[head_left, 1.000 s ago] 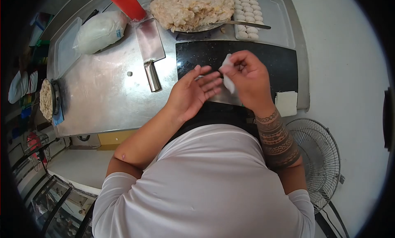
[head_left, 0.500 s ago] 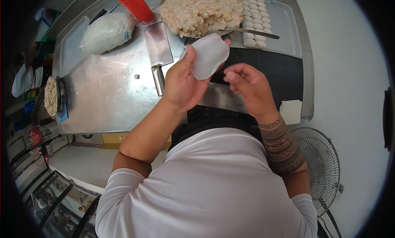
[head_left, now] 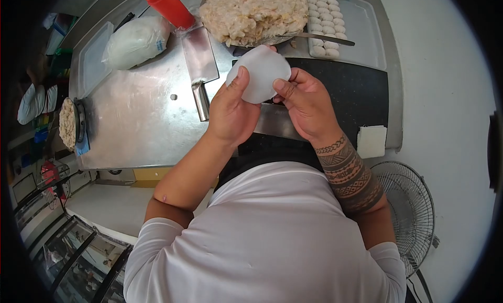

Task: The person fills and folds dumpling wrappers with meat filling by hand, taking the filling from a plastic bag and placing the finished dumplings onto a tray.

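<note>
A steel table (head_left: 136, 119) holds a black board (head_left: 361, 88), a cleaver (head_left: 199, 56), a heap of filling (head_left: 251, 12) and a tray of dough balls (head_left: 367, 25); a fan (head_left: 408, 208) stands on the floor. Above the board, the left hand (head_left: 230, 114) cradles a round wrapper (head_left: 259, 72), thumb pressed on it, while the right hand (head_left: 306, 106) pinches its right edge between thumb and forefinger.

You get one view, from your head: a wide fisheye aimed steeply down over your white shirt (head_left: 262, 235). Your left hand (head_left: 230, 111) and right hand (head_left: 306, 106) sit close, upper centre; the steel table (head_left: 136, 119) spans the top.
</note>
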Available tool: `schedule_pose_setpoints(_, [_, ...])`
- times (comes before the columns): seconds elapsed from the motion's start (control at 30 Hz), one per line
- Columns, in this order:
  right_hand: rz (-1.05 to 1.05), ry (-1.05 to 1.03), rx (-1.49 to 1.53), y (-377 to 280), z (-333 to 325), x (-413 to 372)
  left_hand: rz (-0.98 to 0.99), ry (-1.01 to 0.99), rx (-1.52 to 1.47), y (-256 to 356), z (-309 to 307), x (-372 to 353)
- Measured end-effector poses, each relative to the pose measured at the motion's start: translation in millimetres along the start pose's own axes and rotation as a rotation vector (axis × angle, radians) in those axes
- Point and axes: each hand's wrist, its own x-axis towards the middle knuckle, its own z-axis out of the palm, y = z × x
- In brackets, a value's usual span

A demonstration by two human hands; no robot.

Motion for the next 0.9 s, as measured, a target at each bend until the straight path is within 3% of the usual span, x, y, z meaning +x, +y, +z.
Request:
schedule_pose_setpoints(0.13, [-0.027,-0.018,-0.073,-9.6,-12.9,-1.2,-0.020,0.024,-0.058,3.8,-9.3,-2.7])
schedule_pose_setpoints(0.2, [-0.030,-0.033,-0.107,-18.5,-15.9,-4.2,-0.036,0.148,-0.080,6.9,-7.6,-3.3])
schedule_pose_setpoints(0.57, [-0.060,-0.098,-0.117,-26.4,-19.9,-7.6,-0.086,0.129,-0.054,14.4,-11.0,-6.9])
schedule_pose_setpoints(0.63, [-0.076,0.005,-0.270,-21.9,-22.4,-5.9,-0.080,0.123,-0.053,14.6,-10.7,-8.2])
schedule_pose_setpoints(0.83, [-0.044,0.039,-0.013,-23.7,-14.5,-9.1,-0.085,0.125,-0.018,16.6,-12.9,-8.3])
schedule_pose_setpoints(0.9, [-0.063,0.021,-0.113,-21.1,-15.1,-8.3,-0.123,0.133,-0.089,17.0,-9.4,-8.7])
